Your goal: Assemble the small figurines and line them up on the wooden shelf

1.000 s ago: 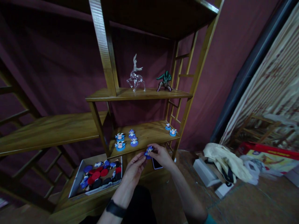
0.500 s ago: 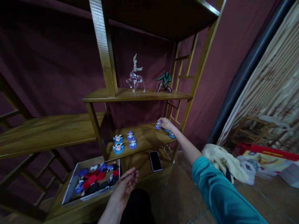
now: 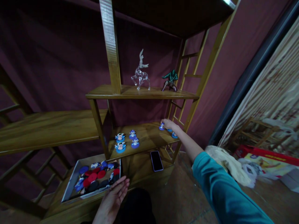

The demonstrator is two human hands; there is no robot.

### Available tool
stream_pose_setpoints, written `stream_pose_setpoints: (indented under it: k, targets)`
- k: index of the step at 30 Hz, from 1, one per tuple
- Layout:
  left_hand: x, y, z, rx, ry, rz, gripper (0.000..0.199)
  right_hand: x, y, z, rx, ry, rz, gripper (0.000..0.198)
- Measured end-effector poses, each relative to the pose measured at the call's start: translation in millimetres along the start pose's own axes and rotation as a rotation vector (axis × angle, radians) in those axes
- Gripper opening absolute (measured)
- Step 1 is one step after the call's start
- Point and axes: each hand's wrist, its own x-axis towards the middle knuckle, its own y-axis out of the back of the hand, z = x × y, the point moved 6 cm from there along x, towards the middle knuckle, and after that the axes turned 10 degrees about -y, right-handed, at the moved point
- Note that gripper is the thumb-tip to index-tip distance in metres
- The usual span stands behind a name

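My right hand (image 3: 167, 123) is at the right end of the lower shelf, fingers closed round a small purple figurine (image 3: 161, 126) whose round base is at the board. Two blue-based figurines, one of them a blue-based figurine (image 3: 174, 135) at the front, stand beside that hand, partly hidden by it. On the shelf's left half are two purple figurines (image 3: 135, 143) and two light-blue-based figurines (image 3: 120, 147). My left hand (image 3: 114, 194), palm up with fingers stretched out and empty, hovers by the right front corner of a shallow box (image 3: 67, 186) of figurines.
A phone (image 3: 156, 161) lies on the bottom board (image 3: 137, 168). Above, a clear deer figurine (image 3: 141, 74) and a green crouching figure (image 3: 171, 81) stand on the upper shelf (image 3: 140, 93). Pale cloth (image 3: 224, 161) and a red box (image 3: 263, 160) lie on the floor at right.
My left hand has drawn left and slightly down, closer to the box. My right hand stays at the shelf's right end with the purple figurine. The view has shifted a little.
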Motion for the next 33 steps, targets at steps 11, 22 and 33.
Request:
stream_pose_setpoints:
  k: [11,22,33]
  targets:
    - [3,28,-4,0.02,0.008,0.033,0.037,-6,-5,2,0.024,-0.012,-0.129,0.032]
    - [-1,41,-8,0.027,-0.001,0.024,0.035,-13,-6,0,0.063,0.007,-0.126,0.03]
    - [-3,54,-12,0.033,0.028,0.075,0.032,-5,-4,3,0.024,0.014,-0.154,0.033]
